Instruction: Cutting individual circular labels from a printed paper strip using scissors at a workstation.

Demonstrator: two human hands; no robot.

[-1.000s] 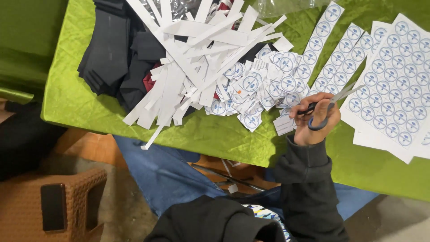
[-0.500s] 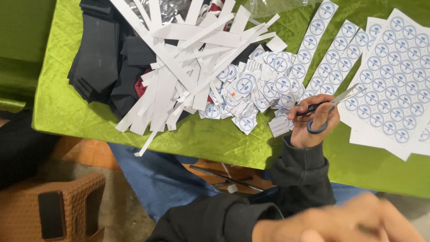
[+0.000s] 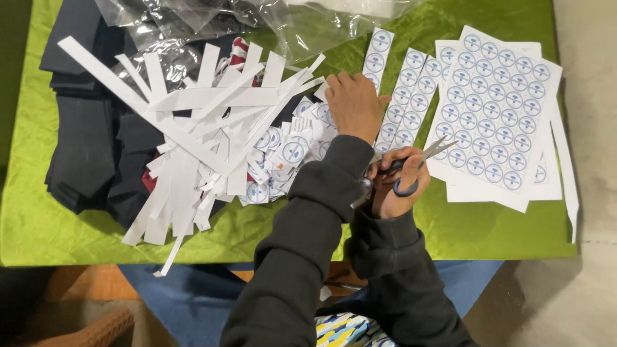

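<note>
My right hand (image 3: pixel 397 186) is curled around a pair of scissors (image 3: pixel 411 168), fingers through the dark handle loops, and the blades lie slightly parted with their long axis running from my palm up and to the right, tips just over the lower left corner of the big sticker sheet (image 3: pixel 495 109). My left hand (image 3: pixel 353 106) reaches across above it, palm down and fingers bent, resting on the near end of the sticker strips (image 3: pixel 402 96); I cannot tell whether it pinches one, since the fingertips are tucked under. The strips run lengthwise up the green counter (image 3: pixel 58 225), tilted a little to the right. Left of my hands lies a heap of cut round stickers (image 3: pixel 289 154), partly buried under a fan of white paper offcuts (image 3: pixel 193 128). Those cover much of the dark folded cloth (image 3: pixel 83 148) beyond. Crumpled clear plastic bags (image 3: pixel 295 26) are cut off at the top edge.
</note>
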